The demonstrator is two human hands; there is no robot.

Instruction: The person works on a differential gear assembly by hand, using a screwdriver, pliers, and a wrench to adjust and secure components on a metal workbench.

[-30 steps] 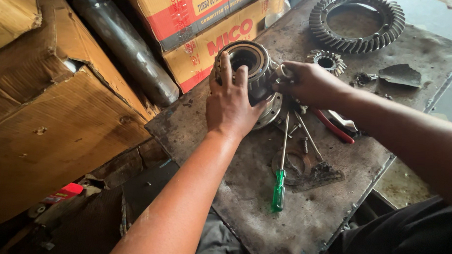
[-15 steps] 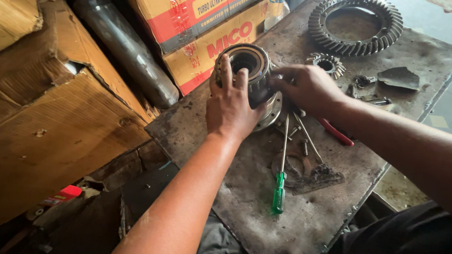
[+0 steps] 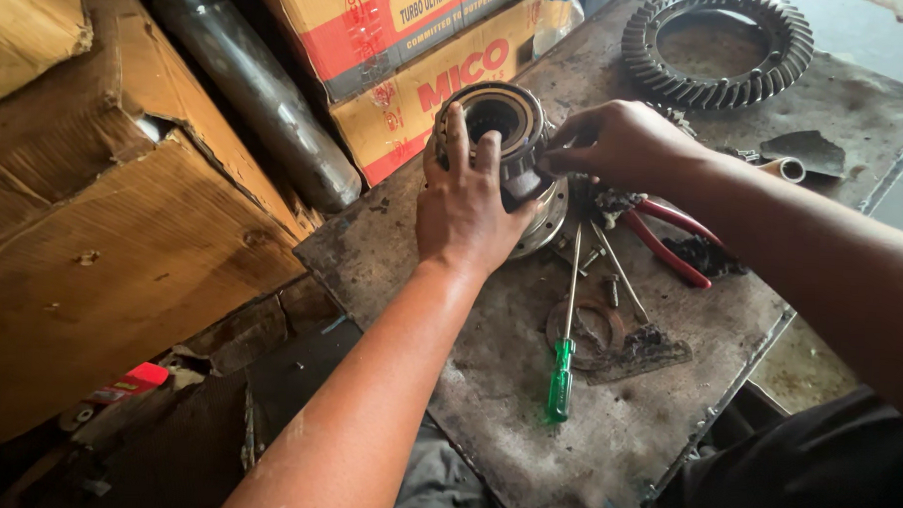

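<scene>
On the grimy grey steel bench top [image 3: 506,426] beside stacked cardboard boxes [image 3: 122,242], left hand [image 3: 465,206] clamps the round grey metal differential housing [image 3: 504,136], right hand [image 3: 620,142] pinching its side, green-handled screwdriver [image 3: 566,333] nearby.

ring gear [image 3: 717,48], green screwdriver [image 3: 564,360], red pliers [image 3: 672,237], cardboard boxes [image 3: 418,58]

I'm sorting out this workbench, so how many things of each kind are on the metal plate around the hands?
Round metal gear housing, held by the left hand and touched by the right hand: 1
Large gear ring: 1
Green-handled screwdriver: 1
Red-handled pliers: 1
Clear plastic bottle: 1
Total: 5
</scene>
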